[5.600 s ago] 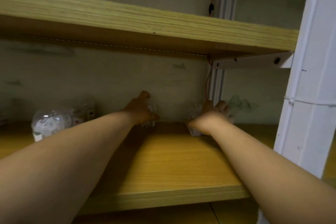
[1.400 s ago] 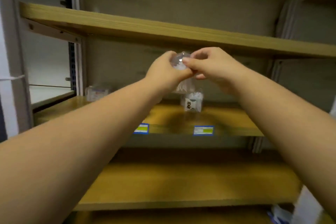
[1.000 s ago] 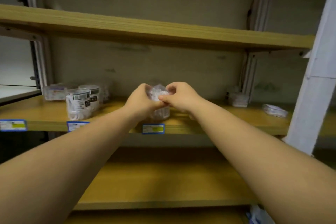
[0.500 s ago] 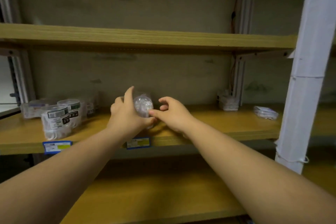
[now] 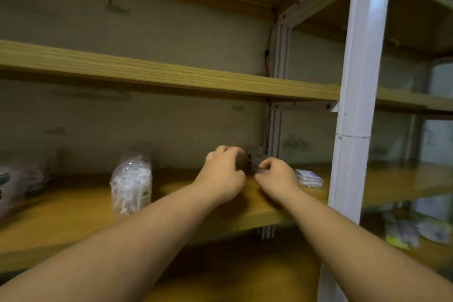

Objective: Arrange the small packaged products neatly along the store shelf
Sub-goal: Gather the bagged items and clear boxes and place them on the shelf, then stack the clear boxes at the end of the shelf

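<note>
A clear packet of white pieces (image 5: 131, 182) stands upright on the middle wooden shelf (image 5: 73, 216), with no hand on it. My left hand (image 5: 221, 175) and my right hand (image 5: 278, 175) reach side by side toward the back of the shelf, fingers curled. Between them, against the back wall, sits a small clear package (image 5: 256, 159), partly hidden by both hands. My left hand holds nothing that I can see. The fingertips of my right hand are at the package's edge; whether they pinch it is unclear. A flat clear packet (image 5: 308, 178) lies to the right of my right hand.
Several blurred clear containers (image 5: 17, 179) stand at the shelf's far left. A white upright post (image 5: 353, 130) rises just right of my right arm. More packets (image 5: 416, 230) lie on a lower shelf at the right. Another wooden shelf (image 5: 147, 73) hangs overhead.
Both hands have let go of the clear packet, which now stands on the shelf to the left. They have moved right toward the small package at the back. The view has swung right.
</note>
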Demonstrator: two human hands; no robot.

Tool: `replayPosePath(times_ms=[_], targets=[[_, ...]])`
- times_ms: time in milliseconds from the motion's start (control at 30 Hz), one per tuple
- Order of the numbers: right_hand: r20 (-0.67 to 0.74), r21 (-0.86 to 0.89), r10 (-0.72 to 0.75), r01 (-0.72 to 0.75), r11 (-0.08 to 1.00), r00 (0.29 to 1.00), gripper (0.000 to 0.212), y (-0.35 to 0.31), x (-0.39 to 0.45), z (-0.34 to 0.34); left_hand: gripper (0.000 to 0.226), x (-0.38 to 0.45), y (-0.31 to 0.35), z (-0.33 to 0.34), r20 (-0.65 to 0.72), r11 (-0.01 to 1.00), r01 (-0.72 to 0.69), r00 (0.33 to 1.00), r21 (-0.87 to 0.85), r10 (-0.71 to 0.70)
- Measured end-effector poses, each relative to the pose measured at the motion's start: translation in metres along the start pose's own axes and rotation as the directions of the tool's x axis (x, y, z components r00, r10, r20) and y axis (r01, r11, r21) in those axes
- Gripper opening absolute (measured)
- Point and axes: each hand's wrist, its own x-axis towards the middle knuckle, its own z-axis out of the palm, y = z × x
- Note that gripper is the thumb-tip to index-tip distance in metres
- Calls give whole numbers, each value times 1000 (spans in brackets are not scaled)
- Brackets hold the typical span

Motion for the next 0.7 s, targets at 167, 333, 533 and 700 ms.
replayPosePath(times_ms=[167, 333, 533, 700], targets=[[-4, -156, 165, -163, 974, 986, 81, 30, 55, -12, 45, 66, 12, 42, 134, 959, 278, 953, -47, -270], [96, -206, 144, -122, 971, 985, 98, 45, 107, 8, 39, 128, 7, 87, 83, 922, 324, 946, -213, -314], [257, -235, -30, 93, 968, 966, 76, 54, 136, 26, 51, 188, -1, 120, 130, 826, 431, 901, -363, -413], [232, -140, -51, 85, 987, 971, 73, 53, 145, 44, 23, 196, -6, 127, 168, 743, 503, 860, -441, -482]])
